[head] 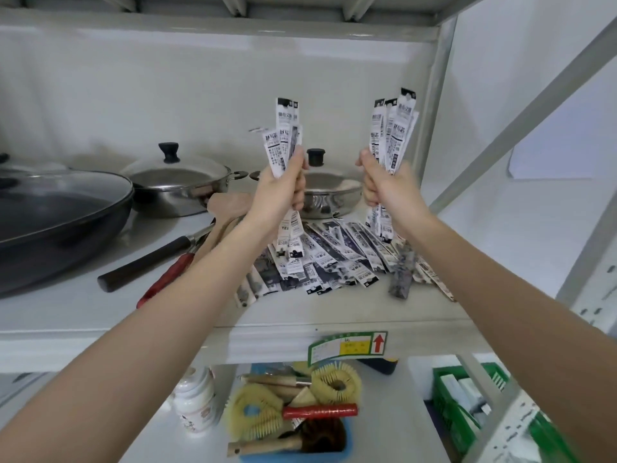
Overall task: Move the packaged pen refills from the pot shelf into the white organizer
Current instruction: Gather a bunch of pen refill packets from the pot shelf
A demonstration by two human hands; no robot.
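Grey metal pot shelf [83,315] holds lidded pans; a loose pile of packaged pen refills [334,262] lies in front of the small steel pot [329,192]. Above that pile, the left hand [283,188] and right hand [389,188] each clench an upright fistful of refills, seemingly gathered to carry several at once. No white organizer is visible.
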